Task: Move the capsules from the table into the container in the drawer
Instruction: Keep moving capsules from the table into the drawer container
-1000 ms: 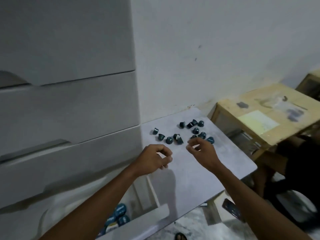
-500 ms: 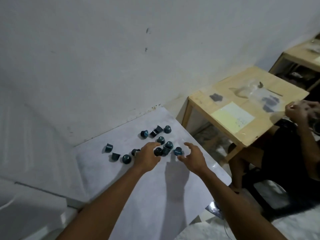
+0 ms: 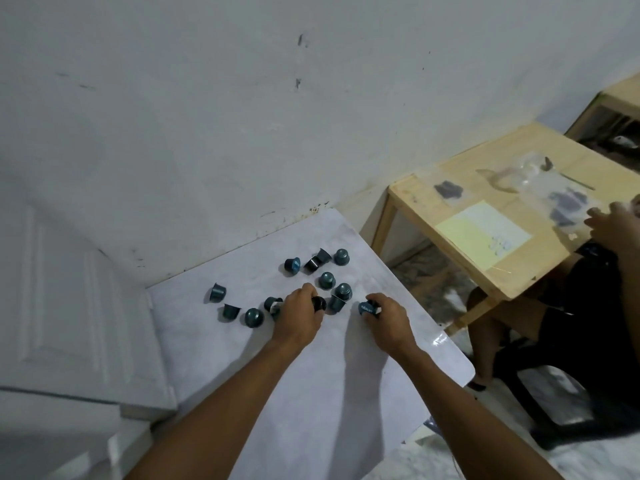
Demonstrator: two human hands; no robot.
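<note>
Left grip: left hand (image 3: pixel 298 317) palm down on the worktop, fingers curled over a dark capsule (image 3: pixel 319 303) that pokes out at its fingertips; it seems to be clenched on it, though the fingers hide the contact.
Right grip: right hand (image 3: pixel 388 319) also palm down, fingers closed around a blue capsule (image 3: pixel 366 308) lying on its side, foil end facing left.
Between the hands: a bare strip of worktop; the two held capsules are near each other but apart.
Near the left hand: one capsule (image 3: pixel 271 303) half hidden just behind the knuckles, a dome-up capsule (image 3: pixel 254 317) just left of the wrist side, and a tipped one (image 3: pixel 229 311) beside that.
Far left: a lone capsule (image 3: pixel 217 293) standing apart from the rest.
Beyond the fingertips: two capsules (image 3: pixel 341 293) touching each other just past the dark one, then another (image 3: pixel 326 279) a little farther back.
Back row: three more capsules (image 3: pixel 317 260) near the wall, with one on its side (image 3: pixel 292 266) at their left.
Worktop (image 3: pixel 322 393): pale, marbled, its far edge against the white wall (image 3: pixel 242 116).
Left side: a white panelled cabinet (image 3: pixel 69 306) touching the worktop's edge.
Right side: a wooden table (image 3: pixel 485 216) with a yellow sheet (image 3: pixel 483 227), and another person's hand (image 3: pixel 609 226) over it.
Drawer and container: out of view.
</note>
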